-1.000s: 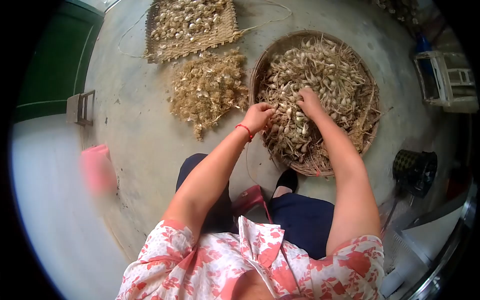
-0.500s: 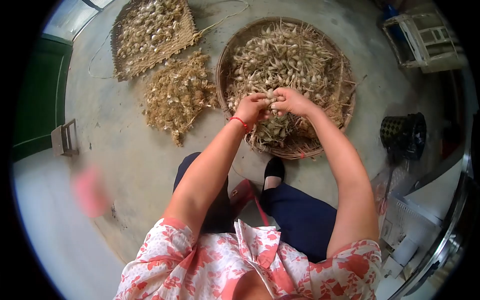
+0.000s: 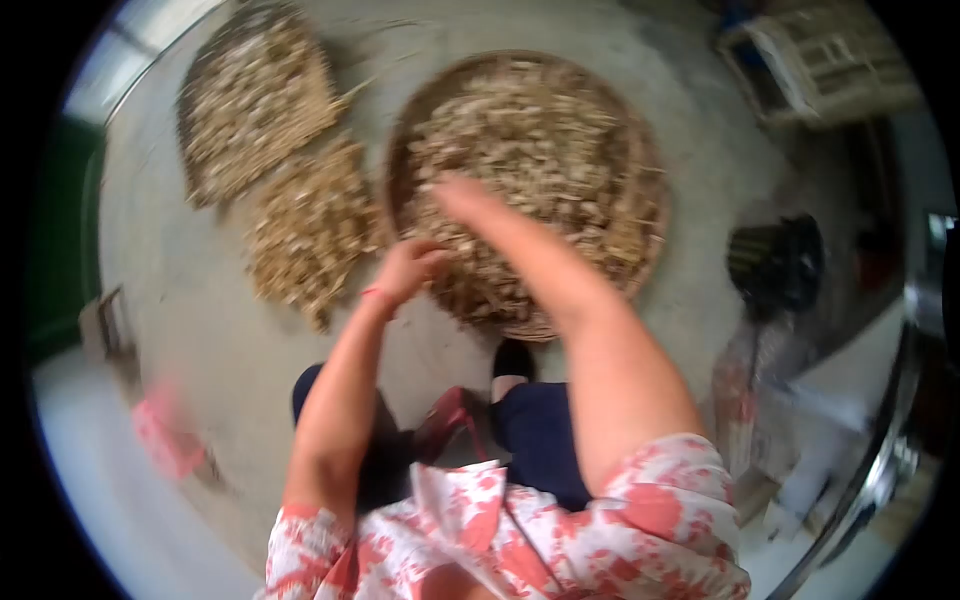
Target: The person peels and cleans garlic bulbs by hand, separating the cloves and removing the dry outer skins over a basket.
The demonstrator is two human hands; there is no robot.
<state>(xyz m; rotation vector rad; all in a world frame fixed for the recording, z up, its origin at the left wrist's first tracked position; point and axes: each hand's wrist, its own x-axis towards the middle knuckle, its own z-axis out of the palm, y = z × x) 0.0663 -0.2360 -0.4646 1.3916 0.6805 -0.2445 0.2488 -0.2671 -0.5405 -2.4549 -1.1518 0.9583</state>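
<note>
A round woven basket (image 3: 392, 175) holds a heap of small pale garlic-like bulbs (image 3: 530, 130) with dry stalks and roots. Over the basket's left part reaches my right hand (image 3: 462, 197), touching or just above the bulbs; motion smears its fingers, so its grip does not show. My left hand (image 3: 408, 268), with a red band at the wrist, is nearer my body at the basket's lower left rim. Its fingers are curled in, and anything inside them is too blurred to make out.
Left of the basket lies a pile of dry brown trimmings (image 3: 310, 230). Beyond it, a woven scoop-shaped tray (image 3: 190, 150) carries more bulbs. A bin with a black bag (image 3: 775, 265) and a pale wooden frame (image 3: 820, 65) stand right. A pink object (image 3: 168, 435) is at lower left.
My hands, together over the basket before, have parted. The right has gone left across the bulbs; the left has drawn left and back towards me. The whole view has shifted and blurred.
</note>
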